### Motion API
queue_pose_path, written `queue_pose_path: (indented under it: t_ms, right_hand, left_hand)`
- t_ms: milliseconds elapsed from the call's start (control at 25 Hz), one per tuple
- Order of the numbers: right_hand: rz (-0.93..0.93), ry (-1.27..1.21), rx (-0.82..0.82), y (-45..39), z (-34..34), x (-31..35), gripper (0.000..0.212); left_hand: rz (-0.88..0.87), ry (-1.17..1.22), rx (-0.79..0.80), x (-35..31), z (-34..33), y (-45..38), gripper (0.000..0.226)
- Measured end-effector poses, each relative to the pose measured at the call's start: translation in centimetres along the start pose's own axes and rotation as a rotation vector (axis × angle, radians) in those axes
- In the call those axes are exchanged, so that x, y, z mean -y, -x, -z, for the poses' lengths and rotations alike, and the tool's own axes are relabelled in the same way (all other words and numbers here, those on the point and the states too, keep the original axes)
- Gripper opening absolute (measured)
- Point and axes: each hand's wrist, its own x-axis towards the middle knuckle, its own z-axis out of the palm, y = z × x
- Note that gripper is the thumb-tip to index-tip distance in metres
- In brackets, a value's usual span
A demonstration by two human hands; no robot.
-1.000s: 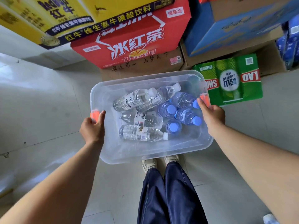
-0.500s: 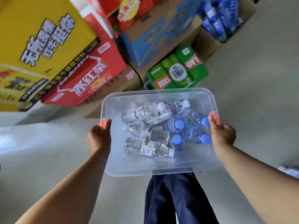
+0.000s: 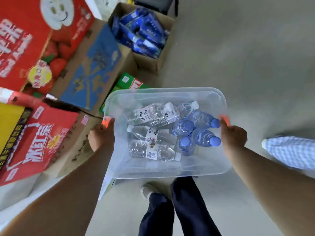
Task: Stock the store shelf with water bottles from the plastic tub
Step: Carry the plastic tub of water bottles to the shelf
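Above the floor (image 3: 238, 57), left hand (image 3: 102, 135) and right hand (image 3: 234, 136) each grip the plastic tub (image 3: 163, 171) by an end, keeping the water bottles (image 3: 153, 135) level for carrying.

"冰红茶" on red carton (image 3: 36, 143)

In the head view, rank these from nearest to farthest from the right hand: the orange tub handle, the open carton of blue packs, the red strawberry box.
1. Orange tub handle, on the tub's right end, gripped by the right hand.
2. Carton of blue packs, on the floor up and to the left, past the tub.
3. Red strawberry box, at the far left edge.
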Motion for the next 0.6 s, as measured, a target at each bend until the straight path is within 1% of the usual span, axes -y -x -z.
queue_pose_path:
  t_ms: [200, 280, 400, 520, 600]
  right_hand:
    - [-0.064, -0.068, -0.023, -6.3, 6.2, 1.4, 0.068]
    - [-0.094, -0.139, -0.075, -9.0, 8.2, 2.1, 0.064]
    - [-0.148, -0.221, -0.148, -13.3, 10.6, 3.5, 0.061]
    - [-0.199, -0.194, -0.179, -17.0, 12.8, 5.1, 0.062]
    - [-0.257, -0.168, -0.21, -19.6, 14.6, 6.5, 0.062]
  left_hand:
    - [-0.108, 0.02, 0.025, -10.6, -4.0, 1.6, 0.053]
    - [-0.151, 0.011, 0.039, -14.4, -6.2, 1.6, 0.053]
    - [-0.217, 0.006, 0.113, -20.8, -9.9, 1.1, 0.051]
    - [-0.257, -0.008, 0.166, -26.5, -13.7, 0.1, 0.05]
    - [-0.314, -0.018, 0.222, -31.2, -16.1, -0.2, 0.049]
